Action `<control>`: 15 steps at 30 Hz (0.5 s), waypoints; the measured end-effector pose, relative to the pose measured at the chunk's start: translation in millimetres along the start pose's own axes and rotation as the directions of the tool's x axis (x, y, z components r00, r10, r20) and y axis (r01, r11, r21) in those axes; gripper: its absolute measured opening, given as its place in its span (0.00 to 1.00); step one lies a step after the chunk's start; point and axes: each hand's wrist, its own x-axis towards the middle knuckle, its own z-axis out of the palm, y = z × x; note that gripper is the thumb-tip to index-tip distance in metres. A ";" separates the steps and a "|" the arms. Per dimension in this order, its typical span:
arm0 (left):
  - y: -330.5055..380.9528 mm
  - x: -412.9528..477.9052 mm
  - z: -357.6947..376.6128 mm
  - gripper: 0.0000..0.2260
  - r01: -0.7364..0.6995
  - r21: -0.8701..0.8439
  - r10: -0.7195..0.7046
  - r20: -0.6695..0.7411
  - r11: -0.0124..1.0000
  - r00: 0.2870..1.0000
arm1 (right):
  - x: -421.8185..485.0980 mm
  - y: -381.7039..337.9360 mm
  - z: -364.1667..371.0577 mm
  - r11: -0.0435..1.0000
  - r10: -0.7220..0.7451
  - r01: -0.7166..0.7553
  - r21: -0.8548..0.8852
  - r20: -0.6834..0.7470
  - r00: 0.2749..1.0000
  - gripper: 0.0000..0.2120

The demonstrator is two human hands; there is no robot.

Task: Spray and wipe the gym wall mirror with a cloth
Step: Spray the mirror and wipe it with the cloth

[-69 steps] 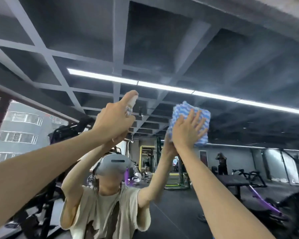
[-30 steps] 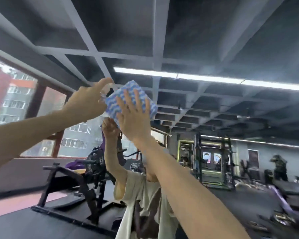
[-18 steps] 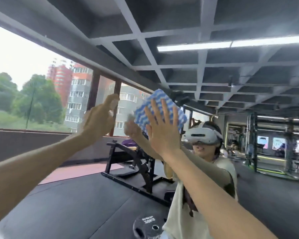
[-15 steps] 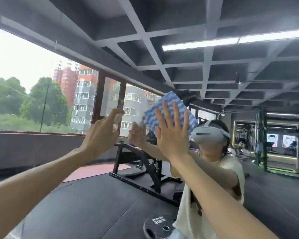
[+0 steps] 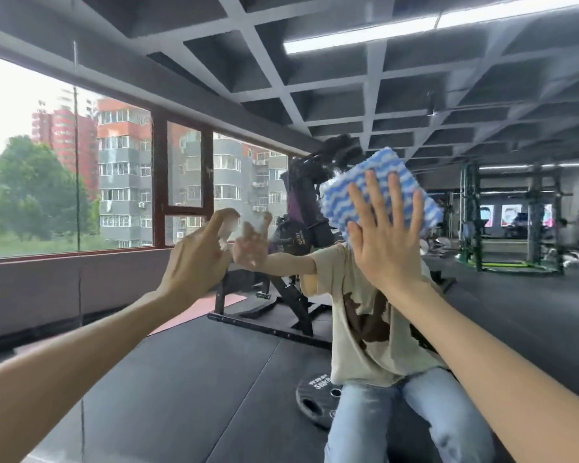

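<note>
We are facing the gym wall mirror (image 5: 188, 389), which is filling nearly the whole view, with both bare arms reaching up toward the glass.

Our right hand (image 5: 386, 243) is lying flat and fully open, fingers straight and spread wide, pressing a folded blue-and-white wavy-striped cloth (image 5: 378, 187) against the mirror. The cloth is sitting at about head height, right of centre, and it is covering the head of our reflection. The palm is resting on the cloth's lower part, while its upper edge and right corner are showing beyond the fingertips.

Our left hand (image 5: 194, 264) is hovering to the left of the cloth and slightly lower, close to the glass. Its fingers are curling round a small pale spray bottle (image 5: 227, 225), with the index finger lying along the top. Most of the bottle is hidden inside the grip and its top is blurred, so we cannot tell its shape. The hand's mirrored twin is appearing just beyond it.

In the reflection we are seeing a beige T-shirt (image 5: 365, 315) with a dark print and light blue jeans (image 5: 411, 419). A black weight plate (image 5: 315, 397) is lying on the dark floor beside the legs. Behind stands a black and purple exercise machine (image 5: 301, 202). Large windows (image 5: 124, 182) on the left are showing apartment blocks and trees. A strip light (image 5: 361, 38) is glowing in the dark grid ceiling.
</note>
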 end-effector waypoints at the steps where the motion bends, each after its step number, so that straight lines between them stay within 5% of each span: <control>1: -2.2 0.8 0.8 0.26 -0.001 -0.005 0.001 0.003 1.000 1.000 | -1.7 -0.8 -0.5 1.000 -0.010 0.010 -0.016 0.006 1.000 0.27; 7: 1.5 -9.0 13.0 0.28 0.125 -0.064 -0.129 -0.064 0.990 0.990 | -3.3 -2.0 -5.5 1.000 -0.003 0.005 -0.028 0.059 0.998 0.27; 11: 15.1 -19.9 11.8 0.27 0.161 -0.050 -0.163 -0.043 0.986 0.986 | 39.1 10.6 -12.6 0.951 -0.284 0.299 -0.083 0.154 0.946 0.27; 15: 32.7 -7.8 6.8 0.28 0.228 -0.026 -0.229 -0.054 0.973 0.972 | 85.3 -20.4 -8.3 0.994 -0.104 0.102 0.032 0.070 0.992 0.27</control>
